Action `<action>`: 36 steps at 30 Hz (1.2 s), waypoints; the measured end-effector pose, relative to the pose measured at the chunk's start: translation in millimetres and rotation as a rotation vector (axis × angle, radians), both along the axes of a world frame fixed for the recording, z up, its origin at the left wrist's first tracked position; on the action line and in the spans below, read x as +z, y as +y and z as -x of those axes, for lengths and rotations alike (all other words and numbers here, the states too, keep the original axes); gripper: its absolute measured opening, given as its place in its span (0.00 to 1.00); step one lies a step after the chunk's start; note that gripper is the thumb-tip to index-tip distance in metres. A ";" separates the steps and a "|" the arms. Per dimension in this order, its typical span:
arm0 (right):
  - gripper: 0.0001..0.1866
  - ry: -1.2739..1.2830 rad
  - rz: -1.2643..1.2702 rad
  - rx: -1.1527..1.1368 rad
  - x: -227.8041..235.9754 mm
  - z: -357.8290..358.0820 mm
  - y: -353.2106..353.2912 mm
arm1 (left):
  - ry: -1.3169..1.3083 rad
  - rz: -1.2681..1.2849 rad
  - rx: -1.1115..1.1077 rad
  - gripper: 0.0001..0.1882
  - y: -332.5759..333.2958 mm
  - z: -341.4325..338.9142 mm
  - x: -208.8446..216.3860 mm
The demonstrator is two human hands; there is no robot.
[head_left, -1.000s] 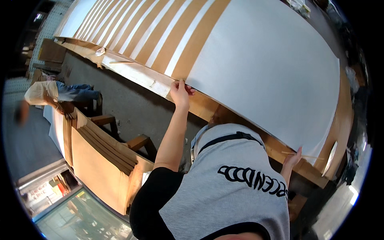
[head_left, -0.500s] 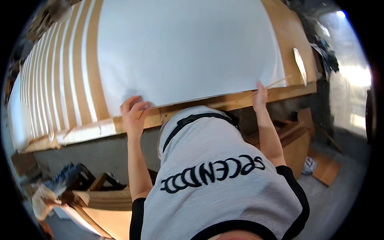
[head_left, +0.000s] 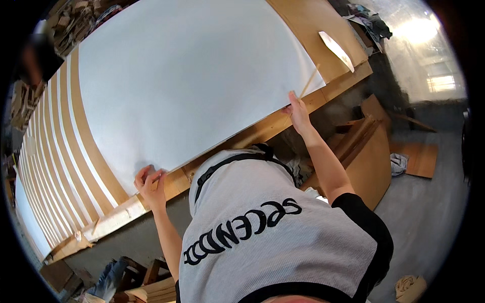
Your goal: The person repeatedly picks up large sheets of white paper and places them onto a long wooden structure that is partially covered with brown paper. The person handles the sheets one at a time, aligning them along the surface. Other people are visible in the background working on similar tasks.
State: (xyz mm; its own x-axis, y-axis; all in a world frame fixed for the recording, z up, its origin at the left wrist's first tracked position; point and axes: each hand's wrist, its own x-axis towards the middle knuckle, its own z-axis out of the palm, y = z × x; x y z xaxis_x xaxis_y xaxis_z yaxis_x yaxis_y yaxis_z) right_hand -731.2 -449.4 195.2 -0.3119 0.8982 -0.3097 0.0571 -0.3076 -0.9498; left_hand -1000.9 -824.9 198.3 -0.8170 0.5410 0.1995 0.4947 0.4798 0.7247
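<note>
A large smooth white sheet (head_left: 192,76) lies over brown board on the workbench. My left hand (head_left: 150,188) is at its near left corner, with curled fingers on the edge; exactly how they grip is partly hidden. Farther right, my right hand (head_left: 298,115) is closed at the same near edge. A thin pale wooden stick (head_left: 309,82) slants up and away from its fingers, over the sheet's right corner. Left of the sheet, several narrow white strips (head_left: 76,134) lie side by side with brown board showing between them.
The bench's wooden front rail (head_left: 265,128) runs just before my body. A pointed white piece (head_left: 336,50) rests on bare brown board at the right. Beneath the bench stand brown boards (head_left: 371,161); a flat brown panel (head_left: 415,159) lies on the grey floor. Scraps (head_left: 76,22) are piled beyond the bench.
The view has turned, so the bench now slants down to the left. Both hands remain at the sheet's near edge. My left fingers are more curled, and the stick points more steeply upward.
</note>
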 end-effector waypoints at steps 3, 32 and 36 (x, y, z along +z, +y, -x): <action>0.17 -0.043 0.026 -0.120 3.0 -19.1 13.4 | -0.006 -0.005 -0.013 0.08 0.6 0.0 1.1; 0.14 -0.412 -0.118 -0.068 -27.0 -111.0 -62.3 | -0.124 -0.152 -0.168 0.07 -11.0 0.4 -17.6; 0.14 -0.367 -0.153 -0.286 -17.3 -137.9 -38.9 | -0.079 -0.109 -0.194 0.07 -9.0 1.6 -27.5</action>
State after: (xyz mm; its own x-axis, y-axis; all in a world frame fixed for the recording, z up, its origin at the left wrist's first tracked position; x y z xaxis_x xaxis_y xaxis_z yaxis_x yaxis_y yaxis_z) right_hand -593.3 -488.2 177.9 0.0590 0.9757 -0.2112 0.3305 -0.2187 -0.9181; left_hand -1002.5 -833.8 170.8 -0.7153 0.6680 0.2050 0.5094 0.2977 0.8074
